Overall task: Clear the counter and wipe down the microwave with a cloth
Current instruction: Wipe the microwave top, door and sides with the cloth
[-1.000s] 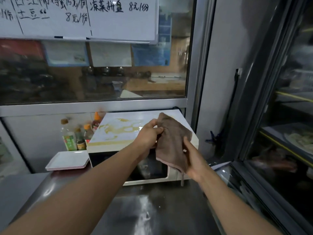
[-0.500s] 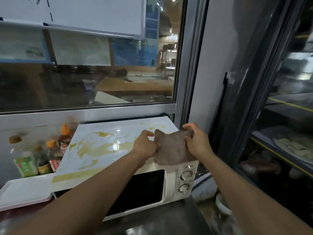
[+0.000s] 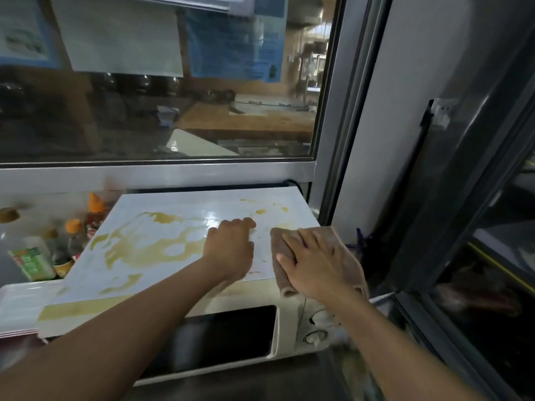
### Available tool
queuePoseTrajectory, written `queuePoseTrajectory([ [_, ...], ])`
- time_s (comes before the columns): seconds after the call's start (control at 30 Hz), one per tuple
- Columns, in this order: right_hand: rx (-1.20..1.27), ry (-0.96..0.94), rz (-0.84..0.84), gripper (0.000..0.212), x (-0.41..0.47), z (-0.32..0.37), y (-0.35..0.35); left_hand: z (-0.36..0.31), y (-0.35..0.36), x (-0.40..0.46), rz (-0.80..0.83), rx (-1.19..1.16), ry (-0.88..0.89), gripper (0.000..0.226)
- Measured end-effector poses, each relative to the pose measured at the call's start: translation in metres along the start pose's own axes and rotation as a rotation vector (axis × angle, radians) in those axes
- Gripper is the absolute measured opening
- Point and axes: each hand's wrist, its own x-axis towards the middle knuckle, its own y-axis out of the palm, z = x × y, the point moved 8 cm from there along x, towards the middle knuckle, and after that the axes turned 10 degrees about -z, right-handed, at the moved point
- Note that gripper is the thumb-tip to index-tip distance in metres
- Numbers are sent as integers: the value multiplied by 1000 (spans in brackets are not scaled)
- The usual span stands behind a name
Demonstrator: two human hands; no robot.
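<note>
A white microwave (image 3: 231, 331) stands on the counter, its top (image 3: 162, 227) smeared with yellowish-brown stains. A brown cloth (image 3: 351, 261) lies flat on the top's right front corner. My right hand (image 3: 312, 261) presses down on the cloth with fingers spread straight. My left hand (image 3: 231, 247) rests on the microwave top just left of the cloth, fingers loosely curled, holding nothing.
Sauce bottles (image 3: 72, 235) and a green carton (image 3: 31, 263) stand left of the microwave, behind stacked white plates (image 3: 17, 308). A glass window (image 3: 162, 111) rises behind. A dark glass-door cabinet (image 3: 486, 256) is close on the right.
Both hands held the cloth up in the air; now it lies flat on the microwave's right corner under my right hand, and my left hand has let go. The view has moved closer.
</note>
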Motion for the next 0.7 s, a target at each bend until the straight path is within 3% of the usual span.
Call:
queuePoseTrajectory([
  [0.2, 75, -145, 31, 46, 54, -2, 5, 17, 22, 43, 55, 113, -17, 42],
  [0.37, 105, -247, 32, 46, 105, 1, 11, 37, 31, 71, 112, 209, -106, 27],
  [0.57, 89, -246, 24, 42, 173, 6, 25, 44, 31, 80, 7, 192, -89, 29],
  [0.7, 8, -314, 27, 45, 193, 20, 31, 49, 29, 81, 55, 130, -98, 25],
])
